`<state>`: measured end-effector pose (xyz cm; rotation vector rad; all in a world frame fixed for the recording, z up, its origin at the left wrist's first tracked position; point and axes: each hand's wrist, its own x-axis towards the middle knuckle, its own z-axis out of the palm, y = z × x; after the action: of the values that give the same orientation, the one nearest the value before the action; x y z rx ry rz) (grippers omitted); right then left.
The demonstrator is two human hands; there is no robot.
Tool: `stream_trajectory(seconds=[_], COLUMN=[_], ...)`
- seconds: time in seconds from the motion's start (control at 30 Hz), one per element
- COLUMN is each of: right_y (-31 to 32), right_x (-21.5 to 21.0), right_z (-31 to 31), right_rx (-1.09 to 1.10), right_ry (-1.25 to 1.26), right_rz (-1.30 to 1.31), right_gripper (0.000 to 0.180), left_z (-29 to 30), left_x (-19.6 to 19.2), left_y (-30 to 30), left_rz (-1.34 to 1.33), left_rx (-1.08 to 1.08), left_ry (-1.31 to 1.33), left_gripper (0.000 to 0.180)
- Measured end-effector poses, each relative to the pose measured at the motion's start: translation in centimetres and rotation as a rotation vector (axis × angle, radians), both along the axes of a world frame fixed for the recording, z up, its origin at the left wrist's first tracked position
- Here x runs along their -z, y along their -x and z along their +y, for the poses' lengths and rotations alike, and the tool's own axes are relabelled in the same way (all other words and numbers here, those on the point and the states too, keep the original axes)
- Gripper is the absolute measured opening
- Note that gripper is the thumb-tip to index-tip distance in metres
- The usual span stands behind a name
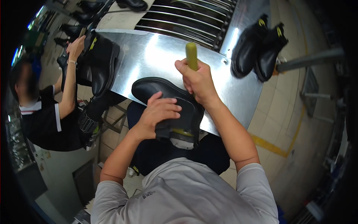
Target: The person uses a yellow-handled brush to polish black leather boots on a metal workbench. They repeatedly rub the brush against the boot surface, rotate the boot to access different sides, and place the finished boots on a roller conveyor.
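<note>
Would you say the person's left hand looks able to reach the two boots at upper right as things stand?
Probably not easily: the left hand lies on a black boot, and the right hand, gripping a green handle, stands between it and the two boots.

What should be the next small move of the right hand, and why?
Perhaps the right hand should guide the yellow-green handle gently along the nearby edge of the black boot: the fist grips it close to that edge, and the left hand lies on the boot, seemingly steadying it. The tool's working end is hidden.
</note>
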<state>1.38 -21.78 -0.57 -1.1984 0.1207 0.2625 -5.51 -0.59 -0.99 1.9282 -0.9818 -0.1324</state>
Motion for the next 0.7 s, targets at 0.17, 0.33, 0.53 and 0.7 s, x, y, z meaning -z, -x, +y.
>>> stream_trajectory(seconds=[0.17, 0.33, 0.53, 0.7], right_y=[-2.9, -4.9, -6.9, -7.9], right_x=[0.0, -1.1, -0.7, -0.5], right_z=[5.8, 9.0, 12.9, 17.0], right_rx=[-0.144, -0.184, -0.231, -0.39], right_ry=[0.195, 0.2, 0.228, 0.226], right_rz=[-0.062, 0.035, -0.053, -0.001], right_gripper=[0.031, 0.032, 0.034, 0.034], left_z=[0.6, 1.2, 1.2, 1.1], left_x=[2.5, 3.0, 3.1, 3.9], left_y=[0.9, 1.1, 0.9, 1.4], left_rz=[-0.068, -0.05, -0.09, -0.126], left_rx=[-0.004, 0.05, 0.039, 0.018], left_ry=[0.066, 0.145, 0.213, 0.272], left_gripper=[0.043, 0.06, 0.059, 0.054])
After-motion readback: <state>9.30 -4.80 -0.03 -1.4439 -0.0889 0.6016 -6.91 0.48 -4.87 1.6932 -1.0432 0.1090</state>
